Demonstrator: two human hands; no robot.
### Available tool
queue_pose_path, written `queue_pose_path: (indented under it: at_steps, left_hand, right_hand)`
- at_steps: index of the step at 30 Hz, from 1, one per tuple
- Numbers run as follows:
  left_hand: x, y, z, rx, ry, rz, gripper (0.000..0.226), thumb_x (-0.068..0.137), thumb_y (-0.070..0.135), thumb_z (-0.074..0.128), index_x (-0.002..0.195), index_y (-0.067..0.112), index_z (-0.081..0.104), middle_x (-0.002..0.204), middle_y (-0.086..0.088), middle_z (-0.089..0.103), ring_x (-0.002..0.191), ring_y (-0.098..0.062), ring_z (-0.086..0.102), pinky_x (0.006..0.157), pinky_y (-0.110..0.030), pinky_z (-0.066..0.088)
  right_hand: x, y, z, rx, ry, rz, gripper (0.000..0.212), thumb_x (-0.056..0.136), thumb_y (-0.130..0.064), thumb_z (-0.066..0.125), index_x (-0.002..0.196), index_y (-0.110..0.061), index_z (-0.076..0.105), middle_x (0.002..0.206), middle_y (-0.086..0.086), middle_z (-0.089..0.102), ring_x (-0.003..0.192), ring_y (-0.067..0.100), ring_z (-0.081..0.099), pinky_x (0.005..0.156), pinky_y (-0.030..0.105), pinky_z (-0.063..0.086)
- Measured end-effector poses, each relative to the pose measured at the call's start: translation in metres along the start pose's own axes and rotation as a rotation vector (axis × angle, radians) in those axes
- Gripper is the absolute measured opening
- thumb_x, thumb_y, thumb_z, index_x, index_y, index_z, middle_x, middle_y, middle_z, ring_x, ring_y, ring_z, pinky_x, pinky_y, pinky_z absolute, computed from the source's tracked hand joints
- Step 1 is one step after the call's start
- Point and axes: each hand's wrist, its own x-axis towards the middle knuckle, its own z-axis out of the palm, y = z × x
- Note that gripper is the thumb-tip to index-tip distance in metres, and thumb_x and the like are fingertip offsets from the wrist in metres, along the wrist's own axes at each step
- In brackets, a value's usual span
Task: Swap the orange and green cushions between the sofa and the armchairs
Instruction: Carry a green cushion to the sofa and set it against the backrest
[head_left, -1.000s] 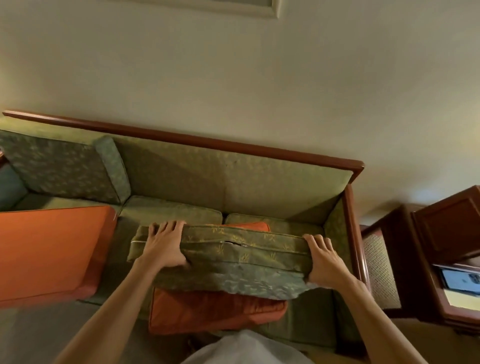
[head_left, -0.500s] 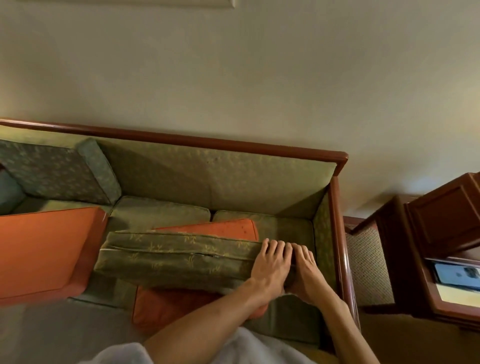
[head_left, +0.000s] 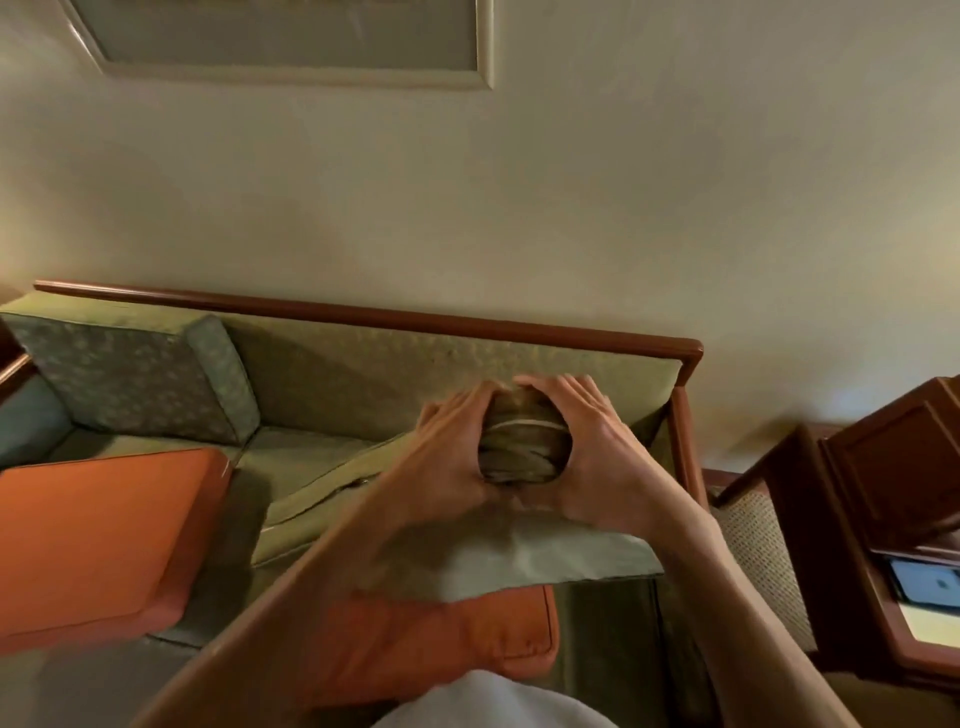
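While both our hands, left (head_left: 457, 447) and right (head_left: 597, 447), clasp one end of the green cushion (head_left: 522, 441), it lies tilted on the sofa (head_left: 363, 374). Under it sits an orange cushion (head_left: 447, 639); another (head_left: 98, 540) lies to the left.

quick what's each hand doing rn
left hand: closed on the end of the green cushion
right hand: closed on the same end of it
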Motion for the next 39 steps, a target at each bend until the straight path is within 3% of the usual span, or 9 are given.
queue_pose_path:
  at_steps: [5, 10, 17, 22, 26, 30, 33, 36, 39]
  left_hand:
    - [-0.062, -0.103, -0.025, -0.302, 0.046, -0.023, 0.084, 0.065, 0.034, 0.09, 0.133, 0.033, 0.041, 0.12, 0.009, 0.06, 0.108, -0.008, 0.061, 0.087, -0.028, 0.052]
    - [-0.122, -0.163, -0.02, -0.429, 0.137, -0.152, 0.089, 0.059, 0.064, 0.086, 0.131, 0.071, 0.035, 0.128, 0.031, 0.057, 0.113, 0.006, 0.058, 0.089, -0.023, 0.053]
    - [-0.1, -0.184, -0.031, -0.43, 0.061, -0.232, 0.101, 0.043, 0.059, 0.094, 0.127, 0.05, 0.039, 0.122, 0.016, 0.059, 0.112, -0.004, 0.059, 0.092, -0.045, 0.055]
    - [-0.079, -0.154, -0.056, -0.182, -0.11, -0.296, 0.149, 0.045, 0.05, 0.098, 0.144, 0.062, -0.012, 0.163, 0.016, -0.002, 0.149, -0.007, 0.006, 0.119, -0.037, 0.022]
    - [-0.053, -0.087, -0.056, 0.234, -0.166, -0.136, 0.138, 0.053, 0.073, 0.083, 0.147, 0.058, -0.018, 0.159, 0.009, -0.035, 0.146, -0.016, -0.031, 0.119, -0.04, -0.008]
    - [-0.007, -0.009, 0.031, 0.341, -0.296, 0.109, 0.143, 0.059, 0.071, 0.081, 0.149, 0.044, -0.027, 0.162, -0.005, -0.03, 0.144, -0.029, -0.034, 0.119, -0.052, -0.016]
    - [0.018, 0.022, 0.082, 0.416, -0.301, 0.151, 0.152, 0.055, 0.066, 0.087, 0.149, 0.04, -0.03, 0.163, -0.016, -0.02, 0.145, -0.043, -0.027, 0.116, -0.062, -0.015]
    - [0.026, 0.025, 0.094, 0.487, -0.294, 0.133, 0.157, 0.051, 0.058, 0.092, 0.149, 0.039, -0.029, 0.163, -0.022, -0.007, 0.148, -0.047, -0.006, 0.12, -0.061, -0.002]
    - [0.022, 0.024, 0.104, 0.569, -0.189, 0.139, 0.152, 0.054, 0.047, 0.094, 0.154, 0.034, -0.02, 0.151, -0.023, 0.029, 0.137, -0.043, 0.03, 0.118, -0.056, 0.019]
  right_hand:
    - [0.031, -0.034, 0.056, -0.08, -0.193, 0.022, 0.124, 0.064, -0.064, 0.082, 0.157, -0.025, 0.01, 0.15, -0.007, 0.035, 0.133, 0.012, 0.025, 0.115, 0.032, 0.016]
    - [0.025, -0.001, 0.094, -0.364, -0.325, 0.057, 0.115, 0.058, -0.062, 0.081, 0.15, -0.027, 0.022, 0.149, -0.007, 0.033, 0.142, 0.018, 0.021, 0.123, 0.039, -0.004]
    - [-0.003, 0.063, 0.025, -0.346, -0.372, 0.463, 0.118, 0.05, -0.061, 0.088, 0.143, -0.044, 0.019, 0.142, -0.012, 0.025, 0.131, 0.017, 0.019, 0.116, 0.052, 0.024]
    - [-0.013, 0.065, 0.027, -0.307, -0.238, 0.446, 0.115, 0.047, -0.059, 0.089, 0.142, -0.041, 0.027, 0.132, -0.012, 0.034, 0.119, 0.014, 0.028, 0.103, 0.051, 0.04]
    - [-0.025, 0.064, 0.039, -0.282, -0.104, 0.374, 0.121, 0.049, -0.055, 0.09, 0.148, -0.033, 0.026, 0.139, -0.008, 0.035, 0.126, 0.016, 0.03, 0.106, 0.053, 0.039]
    - [-0.026, 0.051, 0.054, -0.151, 0.045, 0.403, 0.123, 0.056, -0.046, 0.092, 0.155, -0.022, 0.022, 0.152, 0.001, 0.025, 0.138, 0.024, 0.03, 0.112, 0.046, 0.038]
    - [-0.042, 0.052, 0.057, 0.017, 0.146, 0.387, 0.111, 0.069, -0.034, 0.087, 0.156, -0.016, 0.02, 0.158, 0.0, 0.016, 0.141, 0.017, 0.026, 0.11, 0.018, 0.032]
    - [-0.059, 0.072, 0.048, 0.138, 0.066, 0.373, 0.121, 0.066, -0.018, 0.091, 0.156, -0.015, 0.011, 0.152, -0.011, 0.011, 0.133, 0.0, 0.02, 0.094, -0.006, 0.025]
    - [-0.065, 0.093, 0.045, 0.139, 0.045, 0.329, 0.122, 0.059, -0.015, 0.094, 0.154, -0.018, 0.017, 0.146, -0.012, 0.025, 0.12, -0.012, 0.034, 0.089, -0.004, 0.033]
